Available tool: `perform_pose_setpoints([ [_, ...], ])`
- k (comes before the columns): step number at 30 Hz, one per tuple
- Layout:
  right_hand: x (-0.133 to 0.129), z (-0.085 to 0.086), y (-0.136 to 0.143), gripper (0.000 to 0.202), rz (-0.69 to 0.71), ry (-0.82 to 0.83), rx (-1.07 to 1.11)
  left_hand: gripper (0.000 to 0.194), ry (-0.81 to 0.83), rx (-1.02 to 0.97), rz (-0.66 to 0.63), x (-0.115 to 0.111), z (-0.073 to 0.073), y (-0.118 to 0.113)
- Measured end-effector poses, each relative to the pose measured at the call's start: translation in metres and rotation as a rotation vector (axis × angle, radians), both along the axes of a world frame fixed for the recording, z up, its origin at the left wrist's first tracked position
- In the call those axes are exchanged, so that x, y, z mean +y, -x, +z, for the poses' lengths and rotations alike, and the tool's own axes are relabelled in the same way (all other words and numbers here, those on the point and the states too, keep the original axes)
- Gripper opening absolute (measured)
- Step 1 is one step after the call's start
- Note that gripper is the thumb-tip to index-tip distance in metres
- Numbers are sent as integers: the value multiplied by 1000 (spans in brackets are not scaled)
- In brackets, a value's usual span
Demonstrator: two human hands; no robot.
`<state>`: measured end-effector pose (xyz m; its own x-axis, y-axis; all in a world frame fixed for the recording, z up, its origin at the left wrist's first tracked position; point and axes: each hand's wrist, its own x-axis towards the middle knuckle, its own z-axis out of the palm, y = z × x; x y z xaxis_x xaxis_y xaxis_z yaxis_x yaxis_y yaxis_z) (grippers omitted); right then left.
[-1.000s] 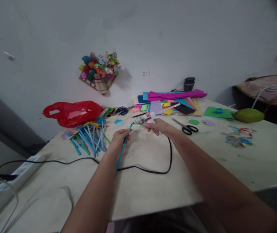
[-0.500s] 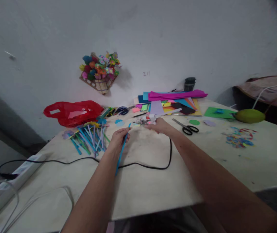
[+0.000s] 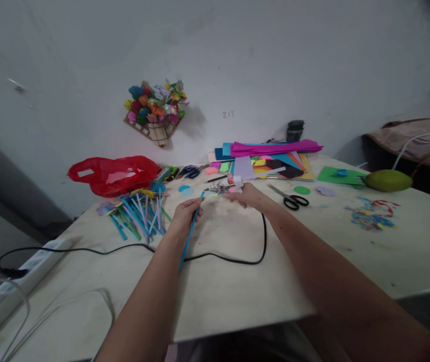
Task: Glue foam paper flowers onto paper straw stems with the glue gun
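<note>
My left hand (image 3: 188,213) pinches a thin blue paper strip (image 3: 188,239) that hangs down toward the table's front edge, its upper end showing just above the fingers. Closed around a white hot glue gun (image 3: 236,182) is my right hand (image 3: 248,195). A pale glue stick pokes out of the gun's rear, and a black cord trails from below it. The gun's nozzle points left, close to the strip's upper end; whether they touch I cannot tell. Left of my left hand lies a bunch of blue, purple and green paper stems (image 3: 139,216), some with paper flowers.
Black-handled scissors (image 3: 291,200) lie right of my right hand, near a green paper circle (image 3: 302,190). Coloured paper sheets (image 3: 243,166) are stacked at the back. A red plastic bag (image 3: 120,176) sits at left. The black cord (image 3: 233,260) loops across the table to a power strip (image 3: 43,261).
The glue gun has tilted slightly in my right hand, and the blue strip's upper end has shifted a little to the right. Both hands otherwise stay in place.
</note>
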<state>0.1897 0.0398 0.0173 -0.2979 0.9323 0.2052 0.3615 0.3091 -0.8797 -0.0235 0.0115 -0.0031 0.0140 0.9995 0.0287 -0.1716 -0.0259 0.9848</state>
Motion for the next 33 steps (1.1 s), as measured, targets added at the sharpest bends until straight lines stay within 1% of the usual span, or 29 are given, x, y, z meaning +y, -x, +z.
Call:
perform_pose_setpoints([
  [5, 0, -1, 0, 38, 0, -20, -12, 39, -12, 21, 2, 1, -1, 0],
  [16, -1, 1, 0, 38, 7, 0, -10, 39, -15, 56, 15, -1, 0, -1],
  [21, 0, 0, 0, 37, -15, 10, -6, 38, -20, 65, 13, -1, 0, -2],
  [28, -1, 1, 2, 34, -68, -1, -19, 41, 11, -20, -15, 2, -2, 2],
  [33, 2, -2, 4, 34, -78, -11, -20, 41, 42, -58, -10, 2, 0, 1],
])
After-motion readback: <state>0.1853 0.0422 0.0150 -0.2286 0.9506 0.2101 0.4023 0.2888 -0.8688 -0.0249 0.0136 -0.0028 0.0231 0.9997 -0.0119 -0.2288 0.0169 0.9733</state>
